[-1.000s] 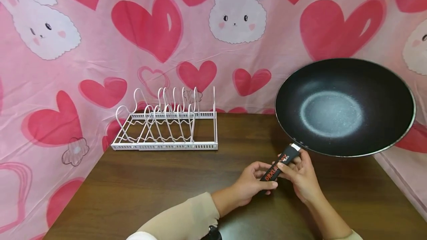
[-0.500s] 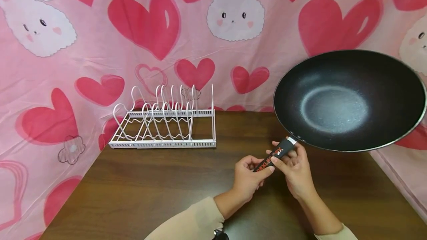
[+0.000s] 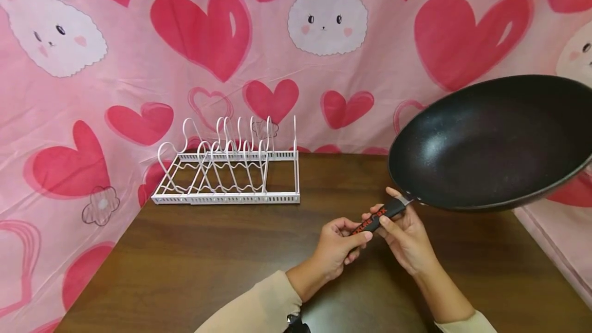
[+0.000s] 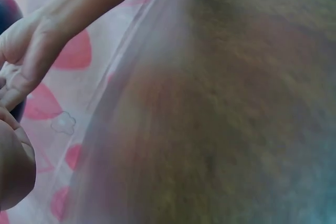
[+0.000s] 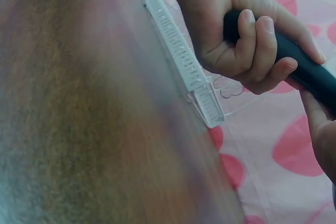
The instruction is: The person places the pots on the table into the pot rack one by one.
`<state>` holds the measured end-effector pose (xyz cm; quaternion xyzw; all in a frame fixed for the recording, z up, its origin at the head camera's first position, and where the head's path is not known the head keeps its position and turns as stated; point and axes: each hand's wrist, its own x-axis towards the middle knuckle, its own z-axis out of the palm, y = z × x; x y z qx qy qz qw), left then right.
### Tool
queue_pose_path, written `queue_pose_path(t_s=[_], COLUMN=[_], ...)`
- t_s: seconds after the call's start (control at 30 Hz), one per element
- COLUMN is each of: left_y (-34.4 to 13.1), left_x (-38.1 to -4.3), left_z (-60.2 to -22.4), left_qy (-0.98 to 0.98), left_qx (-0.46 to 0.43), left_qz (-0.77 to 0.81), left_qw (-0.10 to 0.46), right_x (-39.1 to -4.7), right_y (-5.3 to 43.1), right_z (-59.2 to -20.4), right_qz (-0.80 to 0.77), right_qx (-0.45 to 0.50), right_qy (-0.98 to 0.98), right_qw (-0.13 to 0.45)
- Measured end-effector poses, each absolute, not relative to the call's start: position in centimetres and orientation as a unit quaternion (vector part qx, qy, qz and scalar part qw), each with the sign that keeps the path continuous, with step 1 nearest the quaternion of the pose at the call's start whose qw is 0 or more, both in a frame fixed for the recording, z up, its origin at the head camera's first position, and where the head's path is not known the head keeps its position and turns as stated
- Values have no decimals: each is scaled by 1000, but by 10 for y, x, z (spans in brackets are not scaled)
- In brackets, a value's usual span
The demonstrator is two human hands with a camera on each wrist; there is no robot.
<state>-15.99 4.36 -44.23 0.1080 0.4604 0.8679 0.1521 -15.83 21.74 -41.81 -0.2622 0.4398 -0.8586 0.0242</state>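
A black wok (image 3: 490,143) is held up in the air at the right of the head view, tilted with its inside toward me. Its black handle (image 3: 391,208) bears red lettering and points down to the left. My left hand (image 3: 335,248) grips the handle's end, thumb on top; in the right wrist view its fingers curl round the handle (image 5: 310,72). Nearer the pan, my right hand (image 3: 409,243) pinches the handle between the thumb above and fingers behind. The left wrist view shows only parts of the right hand (image 4: 31,51) and left hand (image 4: 13,161).
A white wire rack (image 3: 226,198) with upright looped dividers stands at the back left of the brown wooden table (image 3: 208,251). Behind the table hangs a pink cloth (image 3: 273,35) with hearts and rabbits, which also runs along the sides.
The wok has turned and tilted so its inside shows less of the base, and has shifted right, partly out of view. Both hands keep hold of the handle, having moved slightly left and up.
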Motion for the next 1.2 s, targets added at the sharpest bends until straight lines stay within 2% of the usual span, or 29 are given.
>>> queue_pose_path(t_s=[0.2,0.27,0.37,0.57,0.7,1.0,1.2], left_y=[30,22,7,-6,-6,-20,-30], left_x=[-168,-172,-178,-176,-171,-159,-152], left_z=[-441,-438,-432,-424,-422,-430,-436], left_qy=[488,523,617,789,827,796,783], left_qx=[179,212,269,351,347,301,284], left_qz=[833,798,707,485,430,505,534], left_qw=[189,212,216,139,106,146,147], right_x=[-158,-158,-157,-155,-154,-156,-155], right_y=[211,211,213,212,207,185,168], right_z=[-413,-413,-416,-423,-423,-426,-424], right_qz=[-839,-834,-822,-777,-744,-728,-717], right_qx=[-252,-249,-242,-215,-203,-207,-194], right_qy=[482,492,516,591,635,654,669], right_qw=[-11,-17,-20,-32,-38,-4,-31])
